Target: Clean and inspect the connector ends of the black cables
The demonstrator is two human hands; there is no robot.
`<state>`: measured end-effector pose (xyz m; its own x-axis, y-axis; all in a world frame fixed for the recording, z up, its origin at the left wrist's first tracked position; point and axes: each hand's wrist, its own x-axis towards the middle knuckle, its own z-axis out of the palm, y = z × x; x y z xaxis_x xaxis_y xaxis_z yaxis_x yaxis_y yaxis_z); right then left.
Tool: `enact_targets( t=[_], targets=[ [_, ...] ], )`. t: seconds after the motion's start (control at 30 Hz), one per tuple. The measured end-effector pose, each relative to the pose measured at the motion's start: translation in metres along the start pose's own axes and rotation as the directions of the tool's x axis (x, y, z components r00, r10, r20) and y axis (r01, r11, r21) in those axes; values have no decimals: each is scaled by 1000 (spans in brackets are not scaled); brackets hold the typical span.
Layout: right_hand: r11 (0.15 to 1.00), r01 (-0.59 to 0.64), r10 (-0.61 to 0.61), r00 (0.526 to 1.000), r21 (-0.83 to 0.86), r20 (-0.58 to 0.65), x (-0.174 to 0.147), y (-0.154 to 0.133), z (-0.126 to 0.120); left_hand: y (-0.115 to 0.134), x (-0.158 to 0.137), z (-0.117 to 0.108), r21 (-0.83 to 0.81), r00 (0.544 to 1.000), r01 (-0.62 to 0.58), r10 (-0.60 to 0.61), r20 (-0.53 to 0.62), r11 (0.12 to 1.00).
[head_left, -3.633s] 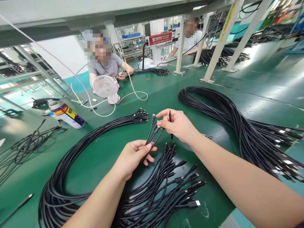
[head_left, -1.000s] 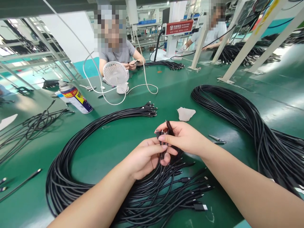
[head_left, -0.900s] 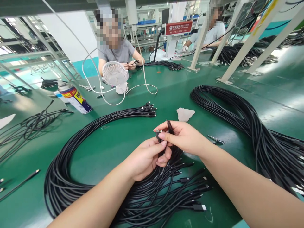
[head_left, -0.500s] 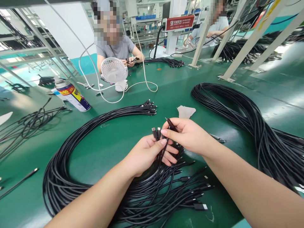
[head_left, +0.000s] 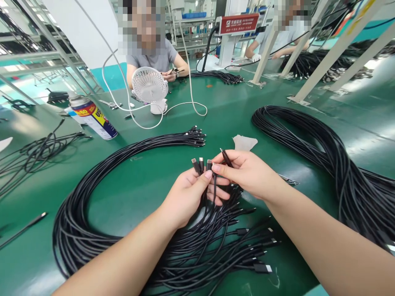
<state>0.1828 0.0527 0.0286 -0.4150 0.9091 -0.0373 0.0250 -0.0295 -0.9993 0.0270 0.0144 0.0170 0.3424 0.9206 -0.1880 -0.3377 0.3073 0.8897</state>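
Several black USB cables (head_left: pixel 195 165) stand with their plugs up in my left hand (head_left: pixel 191 190), the thumb pressed on them and the other fingers curled behind. My right hand (head_left: pixel 243 168) touches the left one and pinches another cable by its plug end; a thin tweezer-like tip (head_left: pixel 224 155), dark below, also pokes up between its fingers. Below both hands a large bundle of black cables (head_left: pixel 197 263) lies with its loose plugs fanned to the right. The same bundle curves round on the left, its other plug ends (head_left: pixel 196 137) lying beyond my hands.
A second looped cable bundle (head_left: pixel 327 152) lies on the right. Ahead are a scrap of white material (head_left: pixel 244 142), a small white fan (head_left: pixel 150 88) with its looping cord and a spray can (head_left: pixel 95 119). Loose cables (head_left: pixel 43 156) lie left. Two people sit across the green table (head_left: pixel 129 197).
Another plug now stands beside the others at my left thumb, held by my right fingertips. The hands have shifted only slightly, and the view has tilted a little.
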Motion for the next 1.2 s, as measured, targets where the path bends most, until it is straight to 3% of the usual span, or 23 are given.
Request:
enact_targets(
  t=[0.13, 0.3, 0.47, 0.6, 0.77, 1.0, 1.2],
  targets=[
    [998, 33, -32, 999, -47, 34, -4, -5, 5, 2, -2, 1, -23, 1000, -22, 23, 8, 999],
    [942, 206, -222, 975, -265, -31, -9, -14, 6, 5, -3, -1, -141, 1000, -7, 9, 13, 990],
    [664, 310, -466, 883, -680, -52, -16, -14, 5, 7, -1, -5, -166, 1000, 22, -18, 22, 986],
    [437, 323, -595, 803, -839, -1, -22, -13, 6, 7, -1, -6, -170, 998, 32, -24, 51, 985],
    [332, 330, -578, 812, -884, 86, -25, -16, 7, 7, -1, -7, -159, 997, 41, -29, 76, 986],
    [295, 357, -556, 819, -886, 145, -23, -14, 6, 9, -1, -7, -205, 997, 70, -62, 47, 976],
    [238, 402, -589, 783, -884, 198, -24, -13, 6, 10, -1, -6, -151, 999, 12, -16, -30, 989]
  ],
)
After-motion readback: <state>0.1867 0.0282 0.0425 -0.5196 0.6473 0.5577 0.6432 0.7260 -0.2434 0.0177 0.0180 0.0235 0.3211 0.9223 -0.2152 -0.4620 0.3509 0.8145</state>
